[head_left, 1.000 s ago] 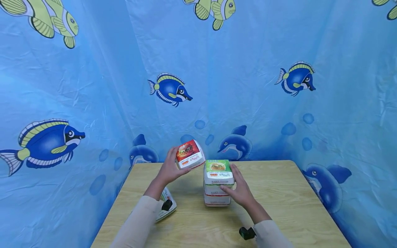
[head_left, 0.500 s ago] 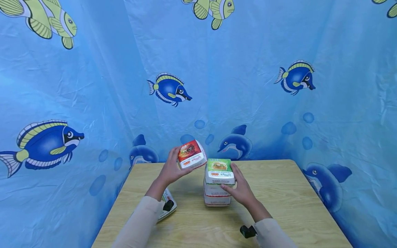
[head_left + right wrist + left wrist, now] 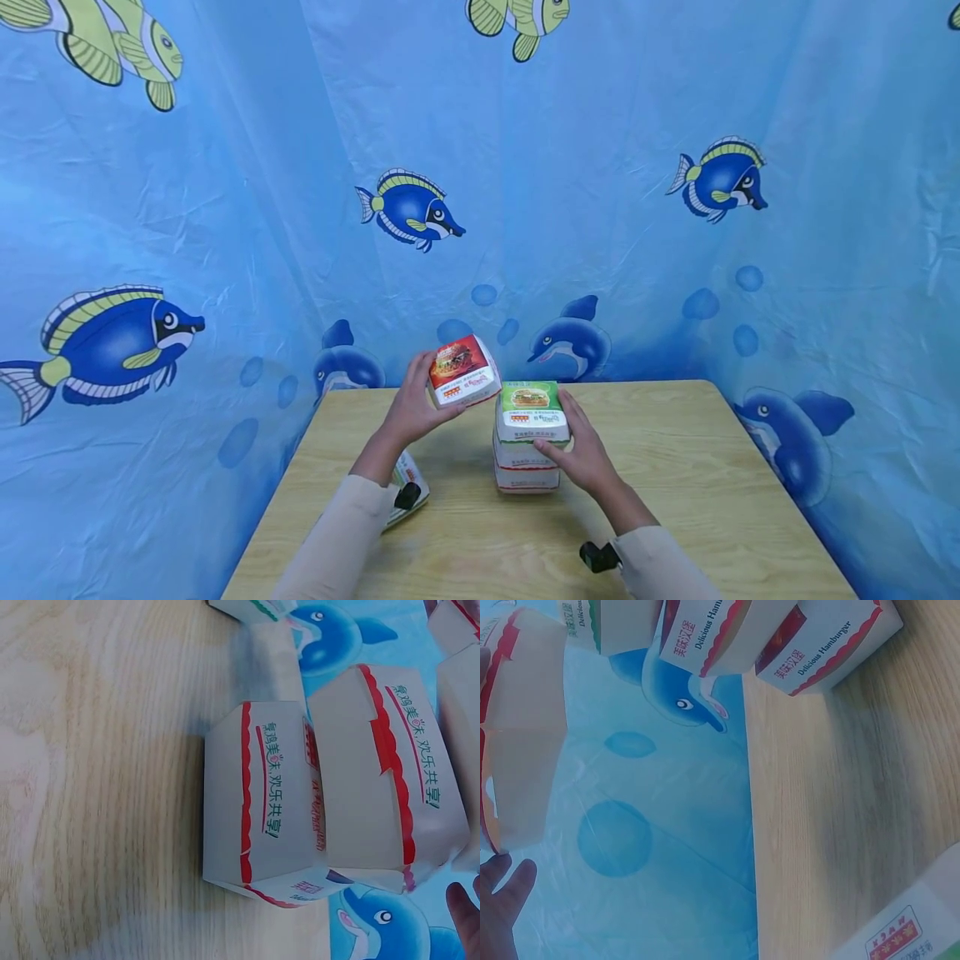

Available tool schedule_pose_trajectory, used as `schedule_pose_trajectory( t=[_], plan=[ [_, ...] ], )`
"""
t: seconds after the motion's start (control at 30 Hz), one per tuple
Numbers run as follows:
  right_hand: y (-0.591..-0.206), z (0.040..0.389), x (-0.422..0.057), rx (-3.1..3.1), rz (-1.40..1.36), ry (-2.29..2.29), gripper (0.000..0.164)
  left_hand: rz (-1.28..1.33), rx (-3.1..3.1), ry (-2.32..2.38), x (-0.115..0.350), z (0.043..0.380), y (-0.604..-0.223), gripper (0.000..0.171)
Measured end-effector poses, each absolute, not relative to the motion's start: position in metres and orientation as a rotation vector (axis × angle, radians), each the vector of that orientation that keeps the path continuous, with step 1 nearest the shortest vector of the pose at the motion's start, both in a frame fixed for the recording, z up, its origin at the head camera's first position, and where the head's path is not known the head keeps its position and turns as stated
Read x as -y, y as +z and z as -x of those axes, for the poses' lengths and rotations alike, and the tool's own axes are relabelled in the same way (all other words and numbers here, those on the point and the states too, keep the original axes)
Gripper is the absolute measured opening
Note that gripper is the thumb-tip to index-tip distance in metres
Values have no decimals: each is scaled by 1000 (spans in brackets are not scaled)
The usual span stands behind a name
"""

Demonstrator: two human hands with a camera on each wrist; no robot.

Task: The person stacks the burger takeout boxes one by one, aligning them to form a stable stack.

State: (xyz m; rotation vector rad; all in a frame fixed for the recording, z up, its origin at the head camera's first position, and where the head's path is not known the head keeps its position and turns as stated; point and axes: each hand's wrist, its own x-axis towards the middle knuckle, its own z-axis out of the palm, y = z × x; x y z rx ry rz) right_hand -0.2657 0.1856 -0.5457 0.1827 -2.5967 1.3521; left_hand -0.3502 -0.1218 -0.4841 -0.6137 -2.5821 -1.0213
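In the head view my left hand (image 3: 412, 407) grips a red-topped hamburger box (image 3: 465, 371), held tilted in the air. This box's pale underside also shows in the left wrist view, where only part of the hand is seen. To its right stands a stack of three boxes. My right hand (image 3: 585, 446) holds the top one, a green-topped hamburger box (image 3: 533, 414), with the thumb at its front and fingers along its right side. Below sit a middle box (image 3: 382, 765) and a bottom box (image 3: 255, 795), both with red scalloped edges.
Another hamburger box (image 3: 408, 492) with green print lies on the wooden table (image 3: 675, 500), partly hidden by my left forearm. A blue sea-themed curtain (image 3: 600, 208) hangs behind the table and along both sides.
My left hand and the red-topped box have shifted slightly right, toward the stack. The green-topped box has moved slightly right on top of it. The head view has tilted a little.
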Motion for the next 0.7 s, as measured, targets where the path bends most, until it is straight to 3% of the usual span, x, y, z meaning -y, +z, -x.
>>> schedule_pose_trajectory(
  t=[0.7],
  plan=[
    [-547, 267, -185, 2590, -182, 1372, 104, 622, 2567, -1075, 126, 350, -485, 109]
  ],
)
